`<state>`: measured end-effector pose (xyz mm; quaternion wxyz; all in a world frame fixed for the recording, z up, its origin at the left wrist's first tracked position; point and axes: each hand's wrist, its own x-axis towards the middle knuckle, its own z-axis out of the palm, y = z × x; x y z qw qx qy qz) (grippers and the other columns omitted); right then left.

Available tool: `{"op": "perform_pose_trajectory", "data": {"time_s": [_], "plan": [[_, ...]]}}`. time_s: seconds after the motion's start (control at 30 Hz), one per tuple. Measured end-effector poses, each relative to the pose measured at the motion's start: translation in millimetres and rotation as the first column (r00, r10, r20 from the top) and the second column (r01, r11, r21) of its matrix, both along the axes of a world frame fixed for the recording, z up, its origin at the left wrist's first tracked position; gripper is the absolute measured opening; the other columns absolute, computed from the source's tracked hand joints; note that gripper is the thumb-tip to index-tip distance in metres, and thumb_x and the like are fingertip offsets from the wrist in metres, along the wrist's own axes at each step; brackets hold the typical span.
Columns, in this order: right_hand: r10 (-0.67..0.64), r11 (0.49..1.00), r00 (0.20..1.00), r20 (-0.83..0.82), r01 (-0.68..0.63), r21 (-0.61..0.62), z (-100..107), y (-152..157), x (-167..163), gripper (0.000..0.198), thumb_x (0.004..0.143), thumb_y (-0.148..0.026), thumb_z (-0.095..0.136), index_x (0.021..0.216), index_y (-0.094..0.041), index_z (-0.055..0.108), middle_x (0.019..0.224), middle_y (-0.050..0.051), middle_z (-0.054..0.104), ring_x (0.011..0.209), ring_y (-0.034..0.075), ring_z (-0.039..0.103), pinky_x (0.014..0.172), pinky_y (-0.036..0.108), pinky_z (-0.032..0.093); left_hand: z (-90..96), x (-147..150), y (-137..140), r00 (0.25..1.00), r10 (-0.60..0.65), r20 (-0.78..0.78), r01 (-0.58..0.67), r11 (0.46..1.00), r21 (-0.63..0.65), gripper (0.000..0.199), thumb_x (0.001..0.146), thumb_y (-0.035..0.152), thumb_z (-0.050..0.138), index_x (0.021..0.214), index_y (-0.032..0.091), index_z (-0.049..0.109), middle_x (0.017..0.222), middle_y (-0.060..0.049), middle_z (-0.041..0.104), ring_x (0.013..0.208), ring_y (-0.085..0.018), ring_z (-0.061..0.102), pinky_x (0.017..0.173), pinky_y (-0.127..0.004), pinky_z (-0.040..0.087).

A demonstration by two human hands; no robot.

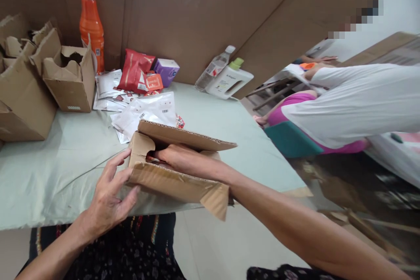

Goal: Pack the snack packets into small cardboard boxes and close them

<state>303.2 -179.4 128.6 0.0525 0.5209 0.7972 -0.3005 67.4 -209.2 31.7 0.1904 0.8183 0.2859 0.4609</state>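
A small cardboard box (177,188) lies near the table's front edge, its flaps folded out and its opening facing me. My left hand (111,192) is at the box's left end, fingers spread and fingertips against the cardboard. Into the opening reaches my right hand (173,156); its fingers are hidden inside the box, so what they touch or hold cannot be made out. Just behind the box lie flat white packets (147,111) with barcodes. Beyond them are a red packet (136,70), a small orange-red packet (154,82) and a purple box (166,72).
Several cut-open cardboard boxes (70,83) stand at the left. An orange bottle (92,26) stands against the cardboard partition (203,17). A clear bottle (215,70) and a white jug (229,81) are at the back right. A person in white (357,100) sits beyond the partition.
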Motion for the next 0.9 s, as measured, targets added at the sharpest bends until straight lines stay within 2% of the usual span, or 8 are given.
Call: {"op": "perform_pose_trajectory", "data": {"time_s": [0.1, 0.17, 0.4, 0.53, 0.7, 0.8, 0.9], "plan": [[0.023, 1.000, 0.997, 0.068, -0.023, 0.007, 7, -3, -2, 0.032, 0.097, -0.013, 0.057, 0.068, -0.020, 0.068, 0.069, 0.002, 0.072, 0.057, 0.014, 0.053, 0.060, 0.032, 0.031, -2.2, -2, 0, 1.000, -0.008, -0.003, 0.008, 1.000, -0.009, 0.027, 0.099, 0.009, 0.063, 0.124, 0.018, 0.063, 0.155, -0.020, 0.053, 0.144, -0.029, 0.058, 0.114, -0.044, 0.057], [0.038, 0.998, 0.997, 0.067, -0.042, 0.046, 9, -6, 0, 0.037, 0.098, -0.012, 0.055, 0.064, -0.020, 0.064, 0.065, 0.001, 0.069, 0.055, 0.013, 0.048, 0.060, 0.032, 0.029, -3.2, -4, 0, 1.000, -0.015, -0.007, 0.015, 1.000, -0.014, 0.031, 0.098, 0.007, 0.063, 0.127, 0.020, 0.063, 0.156, -0.019, 0.052, 0.145, -0.029, 0.057, 0.115, -0.046, 0.057], [0.059, 0.979, 0.998, -0.005, -0.056, 0.194, 10, -17, 21, 0.039, 0.106, -0.023, 0.054, 0.068, -0.019, 0.065, 0.075, 0.003, 0.071, 0.065, 0.014, 0.056, 0.066, 0.030, 0.036, -3.0, -4, 1, 0.999, -0.046, 0.007, 0.046, 0.999, -0.026, 0.046, 0.095, 0.003, 0.062, 0.136, 0.025, 0.059, 0.159, -0.016, 0.051, 0.145, -0.030, 0.057, 0.113, -0.048, 0.058], [0.091, 0.964, 0.994, -0.063, -0.073, 0.255, 7, -20, 27, 0.035, 0.104, -0.018, 0.054, 0.071, -0.019, 0.065, 0.075, 0.002, 0.069, 0.067, 0.014, 0.056, 0.067, 0.029, 0.037, -10.1, -1, 4, 0.998, -0.034, 0.061, 0.036, 0.998, -0.045, 0.062, 0.095, 0.008, 0.066, 0.152, 0.026, 0.048, 0.160, -0.017, 0.050, 0.150, -0.031, 0.052, 0.118, -0.051, 0.054], [0.131, 0.947, 0.983, -0.129, -0.086, 0.309, 0, -20, 30, 0.034, 0.105, -0.016, 0.054, 0.072, -0.018, 0.062, 0.074, 0.001, 0.066, 0.066, 0.013, 0.055, 0.066, 0.027, 0.037, -30.4, -5, 11, 0.996, -0.071, -0.049, 0.056, 0.967, -0.250, 0.090, 0.097, 0.032, 0.072, 0.170, 0.030, 0.020, 0.165, -0.017, 0.046, 0.153, -0.037, 0.049, 0.123, -0.058, 0.049], [0.165, 0.932, 0.973, -0.163, -0.100, 0.347, -4, -21, 33, 0.032, 0.104, -0.013, 0.054, 0.074, -0.018, 0.063, 0.076, 0.001, 0.067, 0.067, 0.012, 0.056, 0.066, 0.026, 0.038, -40.6, -8, 15, 0.988, -0.125, -0.095, 0.085, 0.933, -0.349, 0.099, 0.095, 0.038, 0.075, 0.172, 0.033, 0.013, 0.169, -0.016, 0.041, 0.154, -0.040, 0.047, 0.124, -0.061, 0.047], [0.186, 0.918, 0.965, -0.186, -0.104, 0.382, -6, -23, 36, 0.030, 0.103, -0.011, 0.052, 0.077, -0.018, 0.065, 0.078, 0.002, 0.068, 0.068, 0.013, 0.058, 0.068, 0.026, 0.040, -43.5, -8, 19, 0.979, -0.167, -0.114, 0.113, 0.919, -0.377, 0.103, 0.093, 0.035, 0.076, 0.172, 0.034, 0.009, 0.171, -0.018, 0.036, 0.157, -0.043, 0.041, 0.124, -0.067, 0.045]]}}
